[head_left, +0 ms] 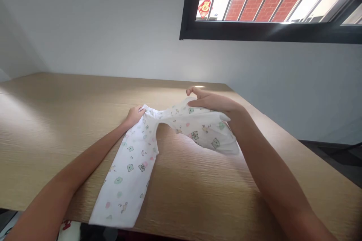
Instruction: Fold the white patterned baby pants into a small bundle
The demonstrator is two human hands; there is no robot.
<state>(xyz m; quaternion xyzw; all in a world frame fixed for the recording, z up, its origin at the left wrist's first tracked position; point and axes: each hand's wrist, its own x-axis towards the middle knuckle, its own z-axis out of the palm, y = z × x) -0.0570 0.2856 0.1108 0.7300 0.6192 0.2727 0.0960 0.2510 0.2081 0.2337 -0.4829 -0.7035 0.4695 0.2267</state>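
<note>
A pair of small white pants (132,165) with green and pink cartoon prints lies on the wooden table. At the gathered waistband, my left hand (135,116) is closed on one corner. One leg stretches flat toward me, its hem at the table's front edge. The other leg (206,131) is raised and bunched to the right, draping below my right hand (213,101). My right thumb lies in front of the cloth, with the index finger curled apart above it; the remaining fingers are hidden behind the fabric.
The wooden table (70,101) runs back to a pale wall (113,26). A dark-framed window (254,30) with bars is at upper right. Below the front edge, partly hidden items (69,229) show at lower left. The table's right edge drops to a dark floor area.
</note>
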